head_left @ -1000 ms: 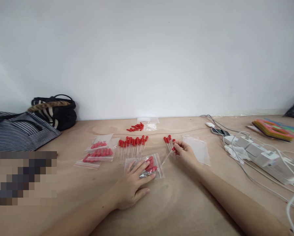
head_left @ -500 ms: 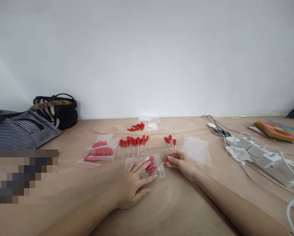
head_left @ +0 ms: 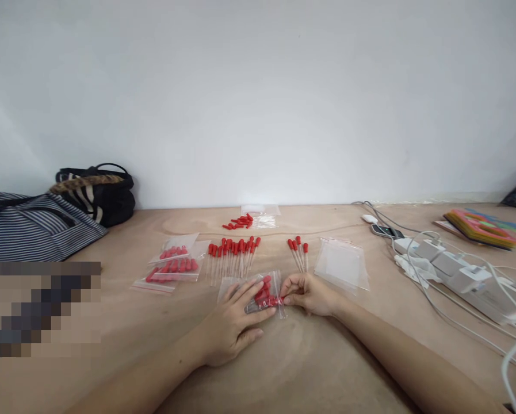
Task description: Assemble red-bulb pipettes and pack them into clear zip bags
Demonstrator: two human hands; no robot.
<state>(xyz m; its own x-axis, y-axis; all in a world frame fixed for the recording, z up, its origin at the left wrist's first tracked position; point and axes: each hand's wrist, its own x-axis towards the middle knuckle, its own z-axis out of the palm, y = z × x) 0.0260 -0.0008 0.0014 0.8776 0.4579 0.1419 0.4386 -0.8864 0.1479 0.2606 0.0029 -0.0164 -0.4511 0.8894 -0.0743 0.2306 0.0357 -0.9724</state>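
Note:
My left hand (head_left: 234,328) lies with fingers spread on a clear zip bag (head_left: 277,280), pressing it to the table. Inside the bag are several droppers with red bulbs (head_left: 263,290). At the bag's right-hand mouth, my right hand (head_left: 312,296) pinches the red bulb of a dropper (head_left: 278,301); its tube is inside the bag. Beyond the right hand lie several loose droppers (head_left: 298,247). A larger row of loose droppers (head_left: 234,250) sits behind the left hand. Flat clear zip bags (head_left: 341,264) are stacked to the right.
Filled zip bags (head_left: 174,270) overlap at the left. Loose red bulbs (head_left: 238,222) and glass tubes (head_left: 264,221) lie farther back. A power strip (head_left: 477,293) with white cables takes up the right side. Striped fabric (head_left: 37,230) and a black bag (head_left: 113,198) stand left.
My right hand has moved slightly left, sliding the dropper into the bag's mouth up to its bulb. My left hand stays spread on the bag.

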